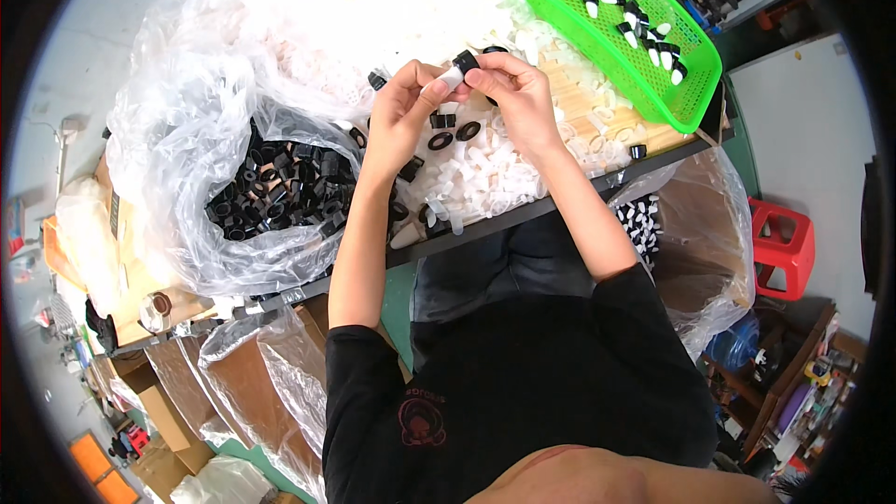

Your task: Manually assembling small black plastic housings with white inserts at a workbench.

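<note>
At your far left, a cardboard box with a clear plastic liner (247,373) stands below the level of the counter (504,225). Above it, a crumpled clear plastic bag (177,187) sits open on the counter, filled with loose black caps (280,177); your left forearm passes along the bag's right side.

Your left hand (401,112) is raised over the counter, its thumb and fingers clamped on the white part of a small black-and-white piece (457,72). That piece is held up between your 2 hands, tilted, with its black end toward the upper right. Below it, 2 black rings (454,136) lie side by side on the counter, next to a spread of small white pieces (490,173) that reaches toward the front edge.

Your right hand (523,107) meets the left at the piece, its thumb and fingers together on the black end.

Farther right, a green perforated basket (597,47) rests at a slant on the counter, with several black-and-white assembled pieces (677,73) scattered inside. Under the counter's right end, another clear plastic bag (714,215) hangs open, with many small black-and-white parts (642,224) showing in it. A blue bottle (733,345) is down beyond that bag, and a red stool (784,241) stands at the far right.
</note>
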Available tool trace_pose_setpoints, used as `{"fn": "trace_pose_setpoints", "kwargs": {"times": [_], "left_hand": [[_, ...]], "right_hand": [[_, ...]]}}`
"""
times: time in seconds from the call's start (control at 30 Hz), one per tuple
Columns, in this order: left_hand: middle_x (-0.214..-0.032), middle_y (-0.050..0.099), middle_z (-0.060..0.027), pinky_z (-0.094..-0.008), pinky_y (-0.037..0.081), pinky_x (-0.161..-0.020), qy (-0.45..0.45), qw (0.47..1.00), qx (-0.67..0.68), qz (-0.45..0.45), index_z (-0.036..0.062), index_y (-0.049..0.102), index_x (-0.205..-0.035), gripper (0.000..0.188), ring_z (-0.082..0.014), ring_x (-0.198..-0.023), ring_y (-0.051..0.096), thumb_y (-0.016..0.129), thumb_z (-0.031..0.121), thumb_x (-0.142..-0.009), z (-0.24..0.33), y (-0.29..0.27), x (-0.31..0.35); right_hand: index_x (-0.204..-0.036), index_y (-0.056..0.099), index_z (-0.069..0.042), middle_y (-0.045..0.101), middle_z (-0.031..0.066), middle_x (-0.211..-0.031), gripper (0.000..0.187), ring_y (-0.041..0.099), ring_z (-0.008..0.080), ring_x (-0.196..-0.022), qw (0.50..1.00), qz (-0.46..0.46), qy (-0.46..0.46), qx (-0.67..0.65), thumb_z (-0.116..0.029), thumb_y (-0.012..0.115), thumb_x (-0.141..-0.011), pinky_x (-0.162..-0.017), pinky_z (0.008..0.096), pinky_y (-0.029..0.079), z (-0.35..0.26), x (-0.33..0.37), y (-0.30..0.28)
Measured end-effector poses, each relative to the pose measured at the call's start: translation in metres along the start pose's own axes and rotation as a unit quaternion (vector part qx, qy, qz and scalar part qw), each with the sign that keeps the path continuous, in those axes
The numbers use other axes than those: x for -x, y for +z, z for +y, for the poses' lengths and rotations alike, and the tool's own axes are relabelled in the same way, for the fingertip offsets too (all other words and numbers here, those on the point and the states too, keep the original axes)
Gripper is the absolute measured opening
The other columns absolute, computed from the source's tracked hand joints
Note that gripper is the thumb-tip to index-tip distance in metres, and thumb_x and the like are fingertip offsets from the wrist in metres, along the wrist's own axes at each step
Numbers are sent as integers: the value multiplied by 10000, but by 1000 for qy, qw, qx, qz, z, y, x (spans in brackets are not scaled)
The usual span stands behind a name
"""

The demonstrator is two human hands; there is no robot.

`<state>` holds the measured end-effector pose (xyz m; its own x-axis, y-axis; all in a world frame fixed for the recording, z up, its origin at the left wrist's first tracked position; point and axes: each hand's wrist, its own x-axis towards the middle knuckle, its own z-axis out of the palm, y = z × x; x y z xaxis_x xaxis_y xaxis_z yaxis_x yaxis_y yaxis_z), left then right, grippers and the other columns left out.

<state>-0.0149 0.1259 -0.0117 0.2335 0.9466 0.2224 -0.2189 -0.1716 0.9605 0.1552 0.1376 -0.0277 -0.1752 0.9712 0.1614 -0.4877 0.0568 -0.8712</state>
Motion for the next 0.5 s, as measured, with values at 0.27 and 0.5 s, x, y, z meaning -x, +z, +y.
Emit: {"fn": "trace_pose_setpoints", "kwargs": {"times": [0.27,0.5], "left_hand": [[-964,638,-74,-292,518,-824,-24,1000,-4,-7,-36,581,-1061,209,-154,-892,639,586,152,-971,1,-9,0],[-945,665,-62,-258,525,-780,-54,995,-80,4,-47,598,-1122,279,-107,-832,632,684,91,-895,-5,-5,-2]], "right_hand": [[-1013,651,37,686,77,-915,161,643,113,-861,1000,10,10,20,-20,681,-866,-785,247,509,1,2,-4],[-1030,655,48,621,59,-1056,142,596,90,-845,985,-38,-44,163,-39,617,-925,-782,226,485,3,7,-6]]}}
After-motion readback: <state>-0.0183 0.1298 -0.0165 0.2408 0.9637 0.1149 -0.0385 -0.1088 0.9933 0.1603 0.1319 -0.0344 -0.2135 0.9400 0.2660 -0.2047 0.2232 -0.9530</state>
